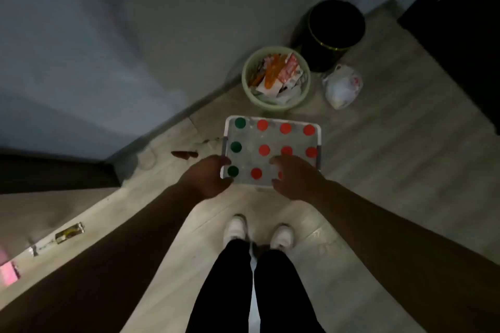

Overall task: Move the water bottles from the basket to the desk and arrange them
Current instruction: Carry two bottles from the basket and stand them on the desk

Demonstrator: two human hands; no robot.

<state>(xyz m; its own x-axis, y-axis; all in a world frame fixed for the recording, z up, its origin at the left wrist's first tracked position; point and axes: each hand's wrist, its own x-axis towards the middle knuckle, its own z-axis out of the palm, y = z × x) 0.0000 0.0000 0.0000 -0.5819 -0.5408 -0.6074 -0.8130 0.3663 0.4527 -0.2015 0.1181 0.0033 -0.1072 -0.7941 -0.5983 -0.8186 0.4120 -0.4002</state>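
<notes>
The basket (319,135) stands on the floor (392,170), just beyond the person's shoes (236,227); it is full of bottles (264,149) standing upright in rows, seen from above. The left column has green caps (236,147), the others have red caps (285,128). Both hands reach down to the near edge of the basket. The left hand (207,177) is at the near left corner, its grip wide, thumb and fingers apart, with the nearest green cap just past them; the right hand (296,178) is over the near right bottles, its grip also wide, and a red cap shows in part between thumb and finger; I cannot tell if either hand touches a bottle, because the picture is dark and blurred. Just beyond the far edge stands a green bin (246,73) full of rubbish; a black bin (332,30) and a white bag (342,86) are near it on the right. The wall (108,48) runs along the far left, close to the left edge of the basket; a wide strip of floor lies between the right edge and the dark furniture (460,35).
</notes>
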